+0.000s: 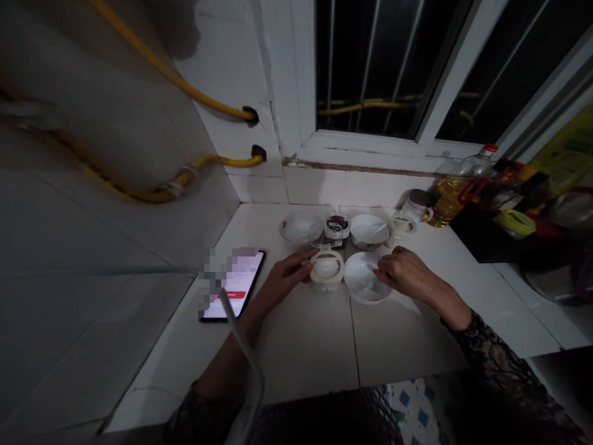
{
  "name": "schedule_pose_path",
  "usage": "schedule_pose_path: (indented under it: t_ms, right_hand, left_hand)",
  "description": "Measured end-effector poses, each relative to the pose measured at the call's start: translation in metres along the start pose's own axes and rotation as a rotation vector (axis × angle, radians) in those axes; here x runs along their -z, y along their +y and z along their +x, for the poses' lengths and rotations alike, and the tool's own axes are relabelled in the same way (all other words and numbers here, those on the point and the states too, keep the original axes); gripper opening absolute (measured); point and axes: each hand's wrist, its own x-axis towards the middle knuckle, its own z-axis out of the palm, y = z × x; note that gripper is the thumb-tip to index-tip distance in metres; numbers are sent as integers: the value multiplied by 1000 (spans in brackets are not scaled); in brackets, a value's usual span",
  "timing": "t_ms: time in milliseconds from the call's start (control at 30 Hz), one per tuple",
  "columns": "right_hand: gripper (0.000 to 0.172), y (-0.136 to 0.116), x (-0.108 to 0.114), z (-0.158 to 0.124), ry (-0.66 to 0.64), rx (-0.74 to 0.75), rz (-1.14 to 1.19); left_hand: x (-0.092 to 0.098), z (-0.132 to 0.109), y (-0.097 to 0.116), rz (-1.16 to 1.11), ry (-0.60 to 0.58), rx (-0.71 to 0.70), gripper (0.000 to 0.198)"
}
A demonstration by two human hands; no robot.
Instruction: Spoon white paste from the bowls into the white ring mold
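The round plastic container [327, 271] stood on the bench [306, 349], just beside the white bowl [368, 279]. My left hand [281, 279] had its fingers [301, 262] extended against the container's rim; whether it gripped, I could not tell. My right hand [404, 272] was curled, its fingertips [380, 264] at the bowl's edge. Behind stood further bowls [369, 230] and a jar [336, 232]; the phone [241, 285] lay left.

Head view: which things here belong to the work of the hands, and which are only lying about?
In use: left hand on a clear round container; right hand at a white bowl.
Lying about: smartphone; dark-filled glass jar; bottle of cooking oil; yellow hose.
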Motion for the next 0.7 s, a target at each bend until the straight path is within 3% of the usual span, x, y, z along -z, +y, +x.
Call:
schedule_pose_path:
  t_ms: [100, 267, 433, 600, 700]
  right_hand:
    - [33, -3, 0, -2, -18, 97, 97]
    - [31, 3, -2, 1, 82, -90, -1]
    - [34, 0, -5, 7, 13, 72, 164]
    - [28, 2, -8, 12, 105, -142, 35]
    - [30, 0, -13, 14, 70, -51, 93]
  left_hand:
    - [0, 0, 0, 7, 0, -11, 45]
    - [0, -1, -1, 14, 13, -11, 46]
    - [0, 0, 0, 8, 11, -2, 46]
    - [0, 0, 2, 11, 14, 10, 45]
    - [0, 0, 1, 13, 11, 5, 44]
